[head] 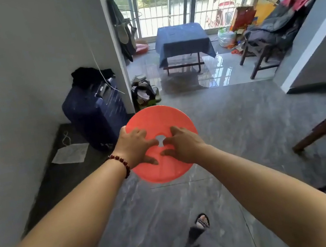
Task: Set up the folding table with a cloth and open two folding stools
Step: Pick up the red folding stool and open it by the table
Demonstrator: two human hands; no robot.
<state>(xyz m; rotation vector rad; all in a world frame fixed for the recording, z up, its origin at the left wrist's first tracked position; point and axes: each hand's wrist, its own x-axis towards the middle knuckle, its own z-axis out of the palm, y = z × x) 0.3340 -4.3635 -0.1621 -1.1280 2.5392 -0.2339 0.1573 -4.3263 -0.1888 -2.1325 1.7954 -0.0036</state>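
Left hand (135,148), right hand (184,144) gripping collapsed red stool (157,120), fingers (136,131) spread, forefingers at centre hole (160,140)

stool (160,121): red, folded flat into a disc, held mid-air
left hand (136,148): gripping near the middle
right hand (182,144): same deal, other side
table (184,65): way at the back, blue cloth (182,42) draped over

Red round stool (160,123) flat disc, midair; blue-clothed table (182,38) standing beyond.
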